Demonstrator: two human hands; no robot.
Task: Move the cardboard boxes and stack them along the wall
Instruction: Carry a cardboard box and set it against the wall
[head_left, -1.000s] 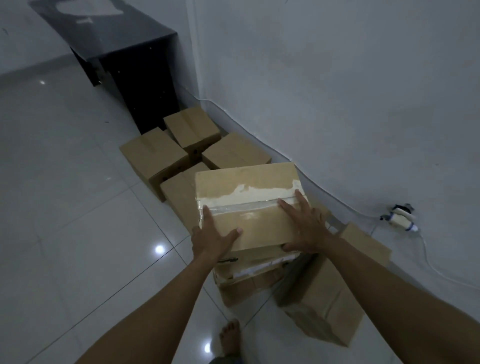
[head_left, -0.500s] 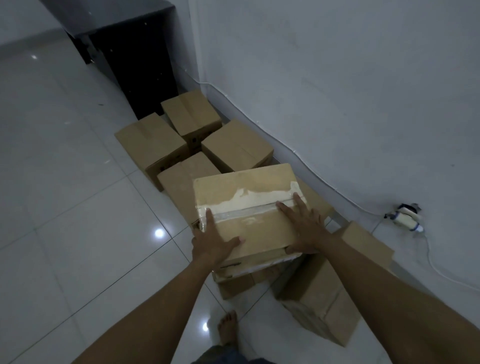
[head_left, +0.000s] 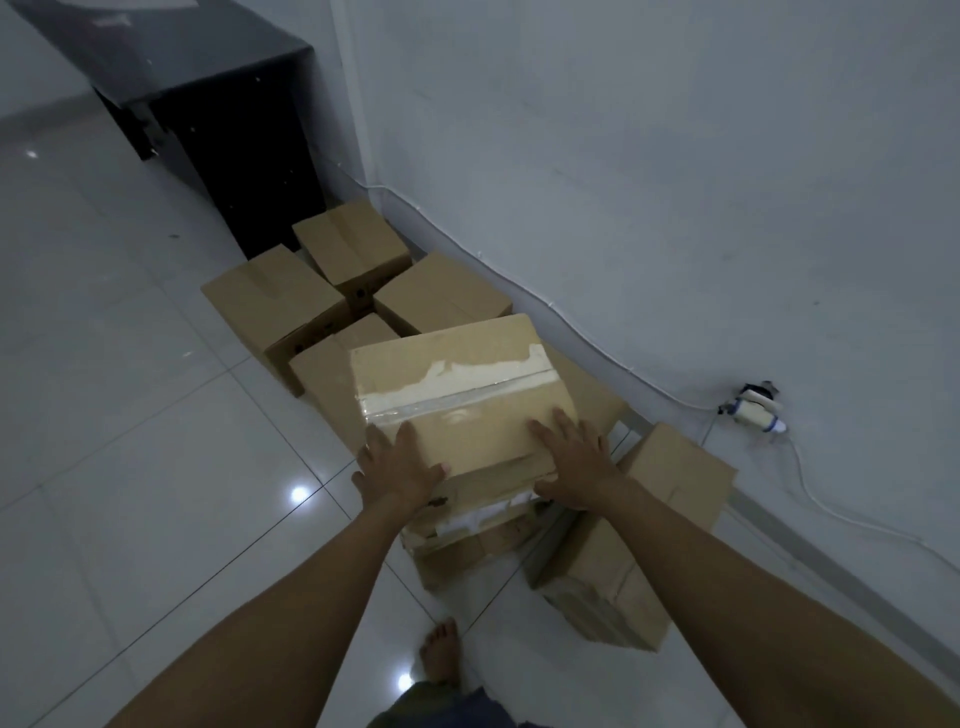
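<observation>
At bottom centre, a bare foot (head_left: 440, 652) stands on the tiled floor (head_left: 130, 467). Just above it, the left hand (head_left: 397, 470) and right hand (head_left: 576, 467) lie flat, fingers spread, on the near edge of the taped box (head_left: 462, 395), pressing rather than gripping. This box tops a stack at frame centre. A side box (head_left: 639, 540) lies lower right. Four further boxes (head_left: 275, 306) cluster beyond, along the wall (head_left: 649, 182), before a dark table (head_left: 208, 88) at upper left.
</observation>
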